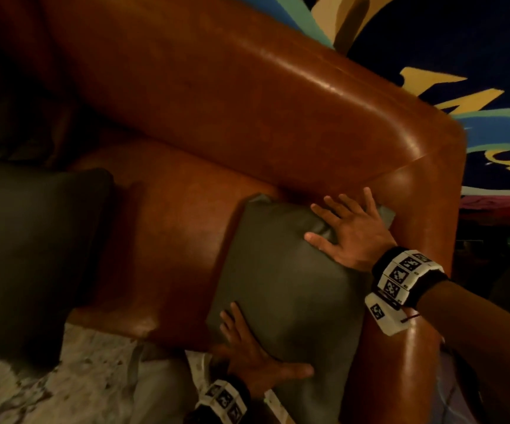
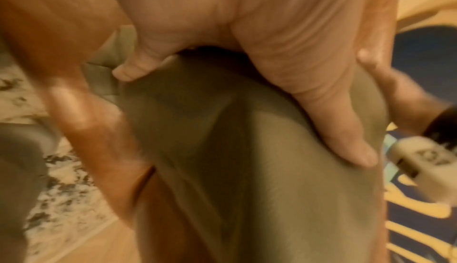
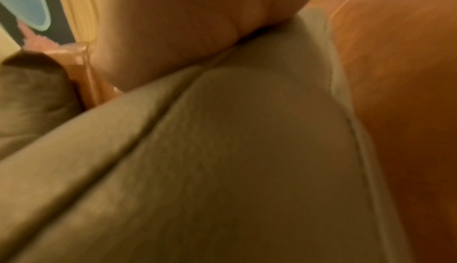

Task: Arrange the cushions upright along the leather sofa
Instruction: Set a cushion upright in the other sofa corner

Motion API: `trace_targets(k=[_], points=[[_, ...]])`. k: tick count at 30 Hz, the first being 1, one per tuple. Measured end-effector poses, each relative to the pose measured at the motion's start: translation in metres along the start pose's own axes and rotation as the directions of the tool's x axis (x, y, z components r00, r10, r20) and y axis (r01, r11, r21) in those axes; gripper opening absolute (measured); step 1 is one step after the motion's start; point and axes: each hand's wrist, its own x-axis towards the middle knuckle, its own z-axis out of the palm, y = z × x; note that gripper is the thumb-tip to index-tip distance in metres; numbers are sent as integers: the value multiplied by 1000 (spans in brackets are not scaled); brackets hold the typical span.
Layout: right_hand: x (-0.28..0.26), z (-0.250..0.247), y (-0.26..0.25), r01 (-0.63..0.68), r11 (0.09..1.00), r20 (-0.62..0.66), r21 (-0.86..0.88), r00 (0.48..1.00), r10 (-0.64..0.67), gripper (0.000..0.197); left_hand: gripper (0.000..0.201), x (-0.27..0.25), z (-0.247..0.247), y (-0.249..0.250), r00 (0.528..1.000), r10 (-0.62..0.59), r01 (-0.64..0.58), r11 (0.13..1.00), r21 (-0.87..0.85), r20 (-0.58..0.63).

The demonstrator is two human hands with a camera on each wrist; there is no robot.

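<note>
An olive-green cushion [image 1: 287, 270] stands tilted at the right end of the brown leather sofa [image 1: 247, 102], leaning against the armrest [image 1: 425, 194]. My right hand [image 1: 345, 228] lies flat on its upper part with fingers spread. At the cushion's lower edge my left hand [image 1: 253, 353] presses with straight fingers and the thumb stretched out. The left wrist view shows that thumb [image 2: 346, 140] on the green cushion [image 2: 247, 169]. In the right wrist view the palm rests on the cushion [image 3: 247, 149]. A second, darker cushion [image 1: 33, 240] sits on the seat at the left.
A pale mottled rug [image 1: 48, 377] covers the floor in front of the sofa. Behind the backrest is a dark surface painted with yellow, blue and green shapes [image 1: 461, 56]. Bare leather seat [image 1: 171, 224] lies between the two cushions.
</note>
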Motion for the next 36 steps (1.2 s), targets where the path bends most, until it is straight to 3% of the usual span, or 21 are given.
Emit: trace_targets(k=[6,10,12,15,19,22,25,28,30,32,35,36], points=[[-1,-6,-4,-18,1000,6,-25,1000,18,92,195,-23,17,-9,1000,-19,20,994,-107,12],[-14,-7,-25,83,993,-10,-83,996,-84,72,195,-37,34,-13,998,-55,54,989,-139,-4],[-22,-2,-24,101,991,6,-92,995,-100,77,196,-40,42,-13,996,-83,84,985,-153,15],[-30,-1,-12,43,995,43,-90,998,-39,92,194,-50,43,-19,995,-79,87,984,-157,55],[-34,-12,-9,-32,989,103,-143,994,47,70,196,-62,39,-28,997,-57,66,985,-157,60],[-32,-19,-10,-118,975,149,-189,978,147,68,189,-56,58,-41,991,-112,123,979,-160,78],[-34,-29,-12,-217,949,154,-229,954,256,68,182,-51,85,-57,984,-55,103,951,-290,168],[-45,-34,-30,-155,971,32,-180,986,163,74,149,-67,71,-63,994,25,14,939,-344,108],[-55,-27,-53,44,988,-21,-149,999,-48,94,169,-74,52,-65,996,64,-46,961,-273,59],[-62,-10,-72,227,959,14,-172,973,-228,121,178,-75,44,-71,989,148,-148,980,-133,-11],[-67,11,-79,269,939,109,-215,962,-250,135,163,-75,43,-72,896,422,-408,905,117,-141],[-69,13,-77,250,943,117,-218,966,-230,136,154,-71,47,-73,849,522,-500,843,197,-79]])
